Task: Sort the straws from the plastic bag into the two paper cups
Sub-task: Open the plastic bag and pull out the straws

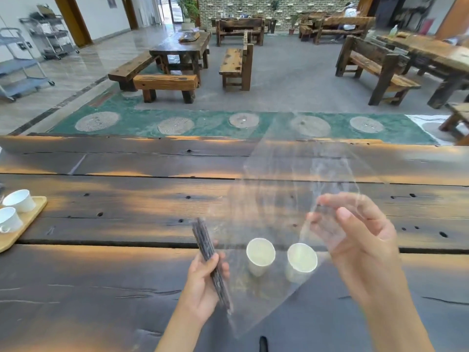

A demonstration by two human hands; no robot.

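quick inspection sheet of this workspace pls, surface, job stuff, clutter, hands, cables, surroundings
surface: dark wooden table of wide planks with cracks and knot holes.
job's things: two paper cups, left cup and right cup, upright, side by side, apparently empty; bundle of dark straws; clear plastic bag lifted above the cups.
clutter: wooden tray at the left edge with two white cups.
grippers: left hand closed around the straws; right hand pinching the bag between thumb and fingers.
cables: nothing seen.
surroundings: wooden benches and tables, metal carts, brick wall, a seated person far back.
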